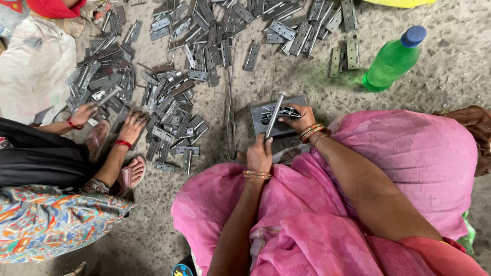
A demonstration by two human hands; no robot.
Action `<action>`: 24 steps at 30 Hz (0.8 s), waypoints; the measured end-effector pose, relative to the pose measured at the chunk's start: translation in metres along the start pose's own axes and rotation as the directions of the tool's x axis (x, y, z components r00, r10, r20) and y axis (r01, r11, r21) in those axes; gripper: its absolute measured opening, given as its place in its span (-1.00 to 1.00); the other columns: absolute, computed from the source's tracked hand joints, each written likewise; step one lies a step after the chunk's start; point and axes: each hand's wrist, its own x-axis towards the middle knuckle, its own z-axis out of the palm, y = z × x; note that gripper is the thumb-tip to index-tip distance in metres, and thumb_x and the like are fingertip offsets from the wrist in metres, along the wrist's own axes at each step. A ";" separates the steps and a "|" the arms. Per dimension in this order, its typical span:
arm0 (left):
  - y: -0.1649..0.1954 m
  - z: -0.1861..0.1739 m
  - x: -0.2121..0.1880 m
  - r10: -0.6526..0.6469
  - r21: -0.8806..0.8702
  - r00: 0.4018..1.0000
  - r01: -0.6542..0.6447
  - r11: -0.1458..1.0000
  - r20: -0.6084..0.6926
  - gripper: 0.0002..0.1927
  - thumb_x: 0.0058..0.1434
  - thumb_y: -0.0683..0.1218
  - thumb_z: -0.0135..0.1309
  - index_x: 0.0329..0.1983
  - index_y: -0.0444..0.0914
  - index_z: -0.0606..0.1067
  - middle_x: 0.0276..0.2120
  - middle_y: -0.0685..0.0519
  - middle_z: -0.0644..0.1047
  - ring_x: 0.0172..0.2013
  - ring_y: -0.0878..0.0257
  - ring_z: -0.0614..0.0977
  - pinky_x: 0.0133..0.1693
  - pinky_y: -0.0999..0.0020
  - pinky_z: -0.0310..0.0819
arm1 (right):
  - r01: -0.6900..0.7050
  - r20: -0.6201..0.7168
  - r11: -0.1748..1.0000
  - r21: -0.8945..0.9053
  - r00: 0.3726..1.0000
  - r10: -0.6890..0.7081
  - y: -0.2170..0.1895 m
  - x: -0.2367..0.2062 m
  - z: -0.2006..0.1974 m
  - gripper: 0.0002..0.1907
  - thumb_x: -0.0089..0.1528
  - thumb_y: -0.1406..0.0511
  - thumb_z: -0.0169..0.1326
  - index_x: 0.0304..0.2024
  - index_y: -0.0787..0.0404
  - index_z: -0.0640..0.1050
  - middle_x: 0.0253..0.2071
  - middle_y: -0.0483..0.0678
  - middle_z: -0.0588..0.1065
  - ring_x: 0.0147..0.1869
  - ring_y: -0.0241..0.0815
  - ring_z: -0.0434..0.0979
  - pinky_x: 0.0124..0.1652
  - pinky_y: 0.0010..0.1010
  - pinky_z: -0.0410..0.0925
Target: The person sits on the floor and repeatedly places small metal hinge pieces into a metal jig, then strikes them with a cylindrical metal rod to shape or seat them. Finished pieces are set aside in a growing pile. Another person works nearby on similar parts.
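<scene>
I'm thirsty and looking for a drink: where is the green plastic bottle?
The green plastic bottle with a blue cap lies on the gritty floor at upper right, beyond the pink-draped knee, beside two grey metal hinges.

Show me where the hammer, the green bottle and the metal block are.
hammer (274, 115), head view, middle of its metal handle.
green bottle (391, 62), head view, its green body.
metal block (259, 120), head view, bare left part.

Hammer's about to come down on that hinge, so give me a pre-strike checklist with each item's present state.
1. Left hand gripping hammer: ok.
2. Right hand steadying hinge piece on metal block: ok.
3. Right fingers clear of the strike spot: cannot tell; they lie very near it.
4. Pin seated in hinge: cannot tell.
5. Co-worker's hands away from block: ok.
6. Green bottle upright, clear of the work: ok.
</scene>
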 end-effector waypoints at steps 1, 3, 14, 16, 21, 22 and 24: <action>-0.001 -0.004 0.001 0.007 -0.046 1.000 -0.007 0.999 -0.017 -0.79 0.43 -0.03 0.08 0.02 -0.23 0.52 -0.47 -0.24 0.59 -0.47 -0.17 0.60 -0.41 -0.11 0.39 | 0.018 -0.003 0.997 0.070 1.000 -0.018 0.000 0.000 0.001 -0.53 0.07 0.35 0.43 0.04 0.21 0.63 -0.19 -0.09 0.67 -0.17 -0.43 0.62 -0.10 -0.46 0.49; 0.005 -0.018 0.006 0.122 -0.117 0.969 -0.150 0.982 -0.213 -0.81 0.43 -0.06 0.06 -0.01 -0.26 0.51 -0.43 -0.18 0.60 -0.48 -0.04 0.61 -0.42 0.04 0.44 | 0.053 -0.026 0.977 0.207 0.998 -0.049 0.001 -0.002 0.002 -0.55 0.06 0.36 0.42 0.01 0.22 0.64 -0.16 -0.12 0.68 -0.12 -0.45 0.63 -0.06 -0.48 0.49; 0.068 -0.079 -0.007 0.105 -0.390 0.892 -0.295 0.872 -0.440 -0.76 0.45 -0.13 -0.03 0.10 -0.35 0.44 -0.53 0.02 0.43 -0.55 0.33 0.41 -0.48 0.40 0.28 | 0.075 -0.042 0.982 0.172 0.997 -0.068 0.007 -0.004 0.003 -0.53 0.05 0.37 0.43 0.02 0.25 0.63 -0.14 -0.07 0.68 -0.11 -0.43 0.61 -0.06 -0.48 0.49; 0.063 -0.060 -0.014 0.110 -0.362 0.908 -0.270 0.892 -0.405 -0.75 0.43 -0.11 0.02 0.09 -0.33 0.43 -0.57 0.00 0.42 -0.58 0.29 0.44 -0.50 0.35 0.32 | 0.053 -0.031 0.988 0.148 0.998 -0.049 0.006 -0.004 0.002 -0.52 0.05 0.35 0.43 0.03 0.23 0.63 -0.15 -0.05 0.68 -0.12 -0.42 0.61 -0.06 -0.47 0.49; 0.042 -0.010 -0.005 0.204 0.106 0.976 -0.195 0.975 -0.080 -0.63 0.34 -0.07 0.09 0.18 -0.27 0.51 -0.44 -0.12 0.61 -0.49 -0.01 0.60 -0.40 0.02 0.45 | -0.031 -0.014 1.000 0.001 0.999 0.031 0.004 -0.004 -0.001 -0.48 0.05 0.28 0.45 0.05 0.19 0.62 -0.18 -0.01 0.67 -0.16 -0.38 0.65 -0.12 -0.45 0.50; 0.040 -0.007 -0.002 0.135 0.121 0.991 -0.137 0.983 0.024 -0.64 0.32 -0.07 0.11 0.15 -0.25 0.52 -0.42 -0.16 0.62 -0.45 -0.10 0.62 -0.42 -0.03 0.45 | 0.009 -0.021 1.000 0.007 1.000 -0.009 0.003 -0.005 -0.001 -0.50 0.05 0.29 0.44 0.04 0.20 0.63 -0.18 0.00 0.67 -0.14 -0.37 0.65 -0.11 -0.44 0.50; 0.042 -0.011 0.002 0.062 0.037 0.998 -0.062 0.997 0.003 -0.67 0.36 -0.05 0.11 0.16 -0.22 0.54 -0.43 -0.19 0.62 -0.46 -0.09 0.63 -0.41 -0.04 0.44 | 0.102 -0.045 0.995 0.016 0.994 -0.101 0.005 -0.004 -0.001 -0.54 0.06 0.31 0.42 0.02 0.21 0.66 -0.17 0.01 0.68 -0.11 -0.36 0.67 -0.09 -0.42 0.49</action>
